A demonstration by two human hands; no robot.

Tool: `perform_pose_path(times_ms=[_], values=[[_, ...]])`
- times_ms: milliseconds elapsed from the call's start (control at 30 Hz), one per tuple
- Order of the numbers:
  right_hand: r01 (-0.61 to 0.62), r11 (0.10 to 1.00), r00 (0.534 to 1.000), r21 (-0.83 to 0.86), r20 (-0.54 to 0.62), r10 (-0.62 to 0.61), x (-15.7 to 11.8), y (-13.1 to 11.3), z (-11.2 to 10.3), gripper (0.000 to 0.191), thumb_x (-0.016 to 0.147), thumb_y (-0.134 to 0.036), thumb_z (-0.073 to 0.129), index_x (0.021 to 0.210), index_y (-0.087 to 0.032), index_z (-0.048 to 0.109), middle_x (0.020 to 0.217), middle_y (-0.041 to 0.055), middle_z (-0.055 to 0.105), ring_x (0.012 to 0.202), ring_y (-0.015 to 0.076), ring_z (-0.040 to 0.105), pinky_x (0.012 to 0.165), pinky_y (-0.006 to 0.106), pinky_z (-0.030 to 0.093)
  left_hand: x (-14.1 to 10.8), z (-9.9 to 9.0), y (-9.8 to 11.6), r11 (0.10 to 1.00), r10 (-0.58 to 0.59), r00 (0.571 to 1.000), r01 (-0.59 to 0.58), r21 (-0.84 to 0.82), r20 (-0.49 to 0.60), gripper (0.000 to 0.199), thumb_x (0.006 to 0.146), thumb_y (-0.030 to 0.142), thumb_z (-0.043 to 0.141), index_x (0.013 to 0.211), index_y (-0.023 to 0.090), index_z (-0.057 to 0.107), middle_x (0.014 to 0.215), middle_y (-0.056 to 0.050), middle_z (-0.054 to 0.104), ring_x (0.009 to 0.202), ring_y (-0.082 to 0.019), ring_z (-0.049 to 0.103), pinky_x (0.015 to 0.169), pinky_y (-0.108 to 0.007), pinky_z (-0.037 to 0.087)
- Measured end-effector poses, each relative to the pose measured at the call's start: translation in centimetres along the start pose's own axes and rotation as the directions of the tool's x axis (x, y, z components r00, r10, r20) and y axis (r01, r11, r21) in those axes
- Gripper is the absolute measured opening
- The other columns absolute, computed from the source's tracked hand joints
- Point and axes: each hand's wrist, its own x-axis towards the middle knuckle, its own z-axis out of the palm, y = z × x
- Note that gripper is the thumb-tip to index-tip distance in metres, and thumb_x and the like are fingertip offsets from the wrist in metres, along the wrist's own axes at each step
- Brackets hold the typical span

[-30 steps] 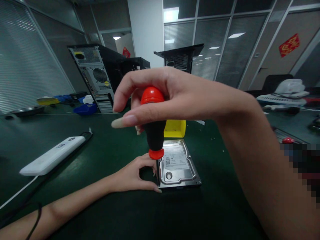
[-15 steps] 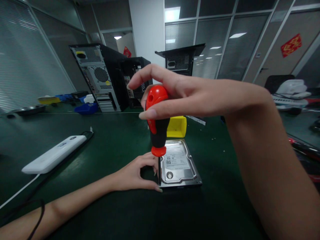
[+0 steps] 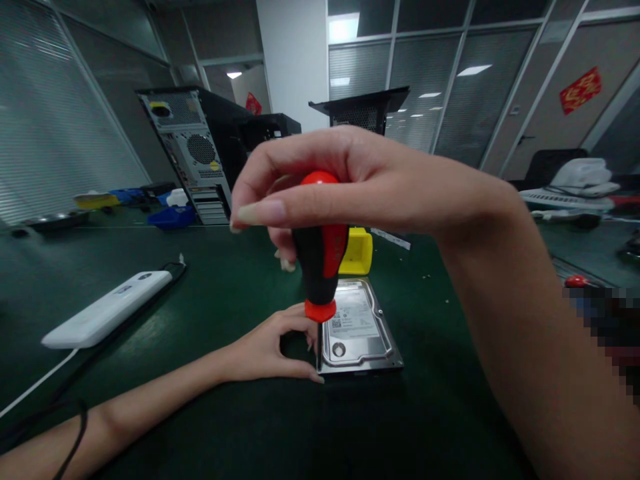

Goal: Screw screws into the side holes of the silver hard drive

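Observation:
A silver hard drive (image 3: 357,330) lies label up on the dark green table. My left hand (image 3: 275,343) grips its left edge, thumb at the near corner and fingers farther along the side. Above that left edge, my right hand (image 3: 310,193) is curled round the red and black handle of a screwdriver (image 3: 320,267), which stands upright. The thumb lies across the front of the handle and the other fingers bend behind it. The screwdriver's shaft and tip cannot be made out below the red collar.
Behind the drive sits a yellow bin (image 3: 359,252). A white power strip (image 3: 107,310) with cables lies at the left. Computer cases (image 3: 203,150) stand at the back, with a blue tray (image 3: 173,217) in front. Tools (image 3: 580,282) lie at the right.
My right hand's fingers have closed further round the handle and moved a little left. The handle has turned, its red stripe now facing right. My left hand and the drive have stayed put.

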Motion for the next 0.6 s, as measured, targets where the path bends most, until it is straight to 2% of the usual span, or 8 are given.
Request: perform_pose_path(times_ms=[167,300,500,600], values=[[-0.092,0.987,0.992,-0.132,-0.096,0.08,-0.4,0.4,-0.3,0.032,0.086,-0.035,0.042,0.115,-0.029,0.051,0.11,-0.0116,0.057,0.102,0.0092,0.054,0.077,0.013,0.049,0.0,-0.1,-0.3,1.0,0.017,1.0,-0.017,0.004,0.026,0.021,0.07,0.026,0.076,0.081,0.016,0.062,0.088,-0.001,0.057,0.092,-0.02,0.051,0.083,-0.032,0.041],[-0.145,0.972,0.98,-0.184,-0.164,0.115,-0.7,1.2,-0.7,0.033,0.086,-0.036,0.043,0.118,-0.029,0.049,0.111,-0.0099,0.056,0.098,0.0089,0.055,0.072,0.012,0.05,0.0,-0.1,-0.6,1.0,0.018,0.999,-0.019,0.018,0.034,0.022,0.071,0.029,0.075,0.082,0.016,0.062,0.088,-0.002,0.057,0.09,-0.02,0.051,0.082,-0.033,0.041],[-0.083,0.992,0.994,-0.098,-0.086,0.074,-0.7,1.4,-1.0,0.039,0.085,-0.031,0.045,0.123,-0.026,0.043,0.114,-0.0096,0.055,0.101,0.0076,0.055,0.075,0.012,0.049,0.0,-0.1,-0.5,0.999,0.031,0.999,-0.032,0.012,0.02,0.021,0.07,0.027,0.076,0.08,0.016,0.061,0.085,-0.002,0.057,0.088,-0.019,0.051,0.081,-0.032,0.041],[-0.022,1.0,0.999,-0.001,-0.028,0.022,-0.8,1.3,-1.0,0.039,0.084,-0.027,0.046,0.123,-0.029,0.044,0.107,-0.0115,0.058,0.102,0.0072,0.055,0.079,0.014,0.049,0.0,0.0,-0.6,0.999,0.036,0.999,-0.036,0.012,0.02,0.022,0.071,0.028,0.075,0.081,0.016,0.061,0.086,-0.002,0.057,0.089,-0.02,0.051,0.081,-0.032,0.041]])
